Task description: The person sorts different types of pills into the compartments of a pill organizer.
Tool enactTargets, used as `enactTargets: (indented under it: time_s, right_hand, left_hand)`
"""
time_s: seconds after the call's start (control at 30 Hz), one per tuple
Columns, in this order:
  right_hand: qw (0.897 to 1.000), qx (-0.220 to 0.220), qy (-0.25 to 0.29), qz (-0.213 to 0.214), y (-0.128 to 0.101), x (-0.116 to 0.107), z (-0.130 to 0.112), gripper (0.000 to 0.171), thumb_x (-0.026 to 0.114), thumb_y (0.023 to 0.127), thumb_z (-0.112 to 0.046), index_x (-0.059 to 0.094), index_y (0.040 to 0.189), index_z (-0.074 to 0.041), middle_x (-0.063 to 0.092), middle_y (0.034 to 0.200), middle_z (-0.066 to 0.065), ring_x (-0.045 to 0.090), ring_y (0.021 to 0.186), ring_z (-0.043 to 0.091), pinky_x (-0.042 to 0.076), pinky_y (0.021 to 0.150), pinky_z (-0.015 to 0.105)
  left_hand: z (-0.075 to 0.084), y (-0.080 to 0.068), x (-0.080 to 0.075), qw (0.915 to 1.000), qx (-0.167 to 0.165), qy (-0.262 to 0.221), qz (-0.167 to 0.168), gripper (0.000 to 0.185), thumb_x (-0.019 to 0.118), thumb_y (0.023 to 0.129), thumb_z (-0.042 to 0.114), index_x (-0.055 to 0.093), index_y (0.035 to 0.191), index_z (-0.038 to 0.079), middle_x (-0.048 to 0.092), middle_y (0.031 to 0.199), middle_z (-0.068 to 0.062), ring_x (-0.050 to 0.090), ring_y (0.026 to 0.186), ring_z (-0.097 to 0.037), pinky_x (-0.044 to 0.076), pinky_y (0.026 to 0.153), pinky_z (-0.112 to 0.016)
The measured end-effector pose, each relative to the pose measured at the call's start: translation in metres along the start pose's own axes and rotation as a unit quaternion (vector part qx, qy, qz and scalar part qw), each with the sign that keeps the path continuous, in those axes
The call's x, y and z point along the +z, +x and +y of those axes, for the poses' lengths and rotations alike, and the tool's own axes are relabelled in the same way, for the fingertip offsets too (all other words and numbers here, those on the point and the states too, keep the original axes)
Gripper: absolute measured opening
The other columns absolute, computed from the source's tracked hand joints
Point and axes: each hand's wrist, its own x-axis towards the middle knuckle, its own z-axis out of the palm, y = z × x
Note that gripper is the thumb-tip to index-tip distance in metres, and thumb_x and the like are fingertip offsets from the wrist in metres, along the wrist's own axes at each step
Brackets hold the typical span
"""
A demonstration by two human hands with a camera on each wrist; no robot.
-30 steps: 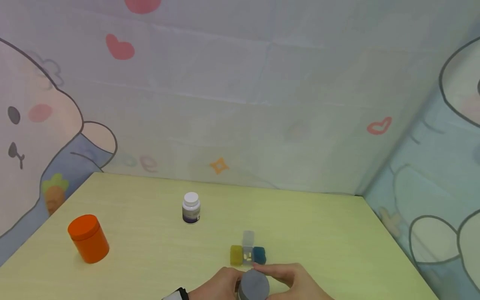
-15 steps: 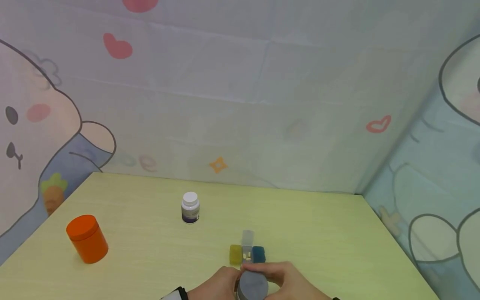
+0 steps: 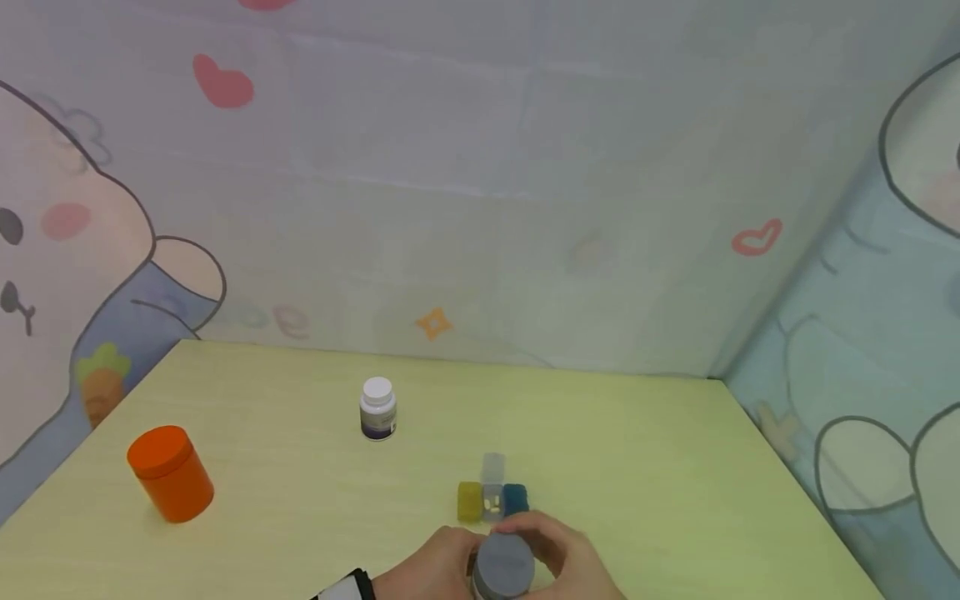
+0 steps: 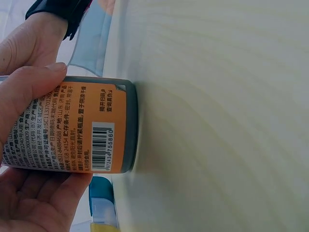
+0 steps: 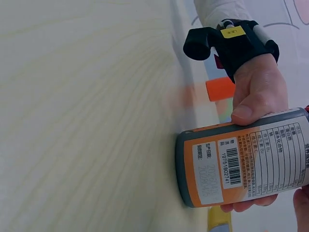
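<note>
In the head view a bottle with a grey cap [image 3: 505, 565] stands upright on the near table. Its label [image 4: 104, 130] is orange and white with a barcode. My left hand [image 3: 435, 567] grips the bottle's body; in the left wrist view its thumb [image 4: 34, 84] lies along the label side and its fingers are on the opposite side. My right hand [image 3: 566, 554] holds the cap, fingers arched round its far edge. Just beyond stands a small pill box with a yellow compartment [image 3: 470, 502], a teal one [image 3: 515, 499] and a clear middle one [image 3: 492, 503] holding several pale pills, its lid raised.
An orange jar [image 3: 172, 475] stands on the left of the table. A small white bottle with a dark-bottomed label [image 3: 378, 410] is farther back. A patterned cloth [image 3: 465, 183] hangs behind the pale wooden table [image 3: 637, 467].
My right fingers first shift left across the cap's far edge, then back right, and are now more arched. The left hand keeps its grip on the bottle. The head view has tilted slightly.
</note>
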Motion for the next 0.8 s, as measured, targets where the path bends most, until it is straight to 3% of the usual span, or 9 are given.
enactTargets:
  time_s: [0.07, 0.17, 0.3, 0.4, 0.5, 0.57, 0.7, 0.8]
  right_hand:
    - [1.000, -0.004, -0.025, -0.010, 0.003, 0.001, -0.002, 0.066, 0.081, 0.087, -0.015, 0.049, 0.141, 0.006, 0.058, 0.138, 0.013, 0.055, 0.126, 0.004, 0.043, 0.101, 0.025]
    - [0.998, 0.017, -0.027, -0.052, 0.009, 0.002, -0.006, 0.080, 0.080, 0.088, -0.023, 0.038, 0.152, 0.001, 0.040, 0.153, 0.025, 0.043, 0.138, 0.003, 0.041, 0.103, 0.020]
    - [0.993, 0.005, -0.024, -0.112, 0.016, 0.002, -0.008, 0.076, 0.078, 0.091, -0.026, 0.040, 0.155, -0.008, 0.033, 0.163, 0.022, 0.032, 0.147, 0.002, 0.037, 0.108, 0.018]
    - [0.991, -0.033, -0.028, -0.129, 0.016, 0.001, -0.005, 0.061, 0.076, 0.092, -0.019, 0.051, 0.147, -0.008, 0.040, 0.160, 0.019, 0.034, 0.146, -0.001, 0.036, 0.111, 0.019]
    - [0.991, -0.034, -0.028, -0.125, 0.012, -0.003, -0.003, 0.056, 0.075, 0.093, -0.015, 0.054, 0.144, -0.006, 0.043, 0.159, 0.014, 0.036, 0.143, -0.007, 0.035, 0.112, 0.025]
    - [0.992, -0.025, -0.031, -0.117, 0.008, -0.007, -0.002, 0.056, 0.072, 0.094, -0.014, 0.052, 0.145, -0.003, 0.044, 0.159, 0.011, 0.037, 0.141, -0.008, 0.035, 0.113, 0.038]
    - [0.995, -0.018, -0.037, -0.093, 0.001, -0.011, -0.002, 0.057, 0.070, 0.096, -0.012, 0.048, 0.147, 0.000, 0.050, 0.156, 0.003, 0.041, 0.139, -0.007, 0.030, 0.109, 0.065]
    - [0.998, -0.004, -0.031, -0.052, -0.002, -0.009, 0.001, 0.057, 0.073, 0.094, -0.014, 0.052, 0.144, 0.000, 0.060, 0.147, -0.003, 0.049, 0.134, -0.002, 0.033, 0.107, 0.064]
  left_hand:
    - [0.011, -0.004, 0.000, 1.0000, -0.001, 0.006, 0.007, 0.031, 0.082, 0.086, 0.025, 0.073, 0.116, 0.024, 0.076, 0.103, 0.011, 0.069, 0.093, -0.003, 0.055, 0.082, -0.023]
    - [0.006, -0.002, -0.001, 1.0000, 0.002, 0.003, 0.000, 0.035, 0.084, 0.083, 0.031, 0.073, 0.116, 0.026, 0.076, 0.104, 0.013, 0.069, 0.095, -0.002, 0.054, 0.084, -0.020]
    - [0.006, -0.001, 0.000, 0.9999, 0.016, -0.005, -0.002, 0.043, 0.083, 0.084, 0.030, 0.071, 0.125, 0.022, 0.075, 0.112, 0.012, 0.067, 0.101, 0.000, 0.052, 0.089, -0.019]
    - [0.008, -0.003, 0.001, 0.9998, 0.020, -0.006, 0.007, 0.051, 0.082, 0.084, 0.021, 0.067, 0.132, 0.012, 0.074, 0.120, 0.005, 0.065, 0.105, 0.001, 0.051, 0.091, -0.019]
    - [0.000, -0.001, 0.000, 0.9998, -0.001, 0.006, 0.018, 0.053, 0.084, 0.084, 0.025, 0.066, 0.132, 0.013, 0.075, 0.117, 0.006, 0.066, 0.102, 0.002, 0.053, 0.088, -0.019]
    - [-0.012, 0.003, -0.002, 0.9998, -0.017, 0.003, 0.012, 0.053, 0.085, 0.083, 0.031, 0.067, 0.131, 0.019, 0.075, 0.114, 0.009, 0.067, 0.101, 0.000, 0.054, 0.086, -0.020]
    - [-0.026, 0.008, -0.004, 0.9999, -0.010, 0.010, -0.007, 0.048, 0.084, 0.084, 0.037, 0.066, 0.128, 0.030, 0.075, 0.112, 0.012, 0.070, 0.101, -0.004, 0.055, 0.086, -0.023]
    - [-0.030, 0.010, -0.004, 0.9998, 0.000, -0.004, -0.020, 0.045, 0.084, 0.083, 0.037, 0.068, 0.125, 0.030, 0.075, 0.111, 0.011, 0.071, 0.102, -0.007, 0.056, 0.086, -0.023]
